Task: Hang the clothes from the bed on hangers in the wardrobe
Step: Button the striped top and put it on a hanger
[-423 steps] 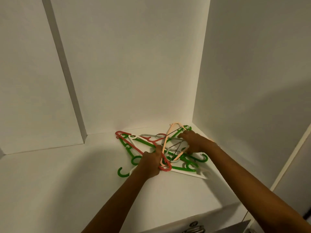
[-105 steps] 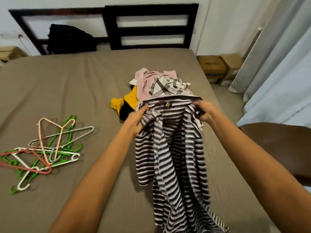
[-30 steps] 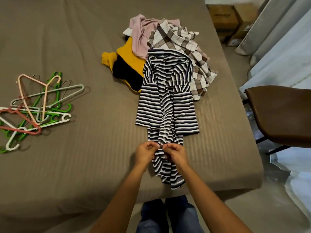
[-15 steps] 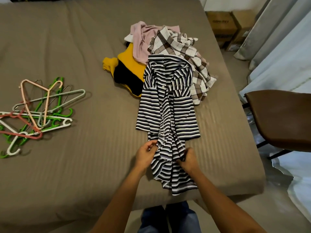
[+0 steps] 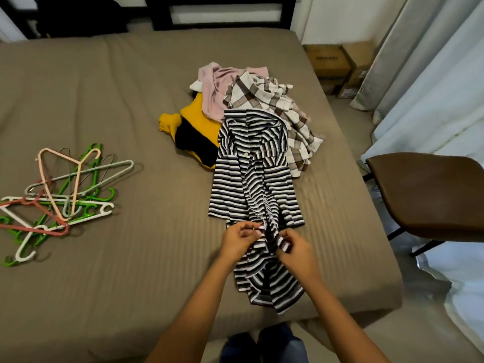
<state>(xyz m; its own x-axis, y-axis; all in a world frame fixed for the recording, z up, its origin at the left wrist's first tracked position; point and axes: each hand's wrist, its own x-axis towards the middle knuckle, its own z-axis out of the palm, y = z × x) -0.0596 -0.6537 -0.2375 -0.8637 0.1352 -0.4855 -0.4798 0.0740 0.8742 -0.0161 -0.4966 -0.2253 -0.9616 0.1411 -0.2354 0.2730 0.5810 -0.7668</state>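
Near the edge of the bed [image 5: 131, 100], we are buttoning, it seems, the striped shirt [image 5: 251, 179], left hand [image 5: 237, 241] and right hand [image 5: 296, 251] each pinching one front edge. Next we are needing one of the hangers [image 5: 60, 197], well apart leftward.

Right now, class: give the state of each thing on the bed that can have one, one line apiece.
striped shirt: spread lengthwise, middle bunched, pinched by both hands
left hand: pinching the striped shirt
right hand: pinching the striped shirt
hangers: tangled heap, none bearing clothes
plaid shirt: crumpled, partly under the striped shirt
pink garment: crumpled, partly under the plaid shirt
yellow and black garment: crumpled, unhung
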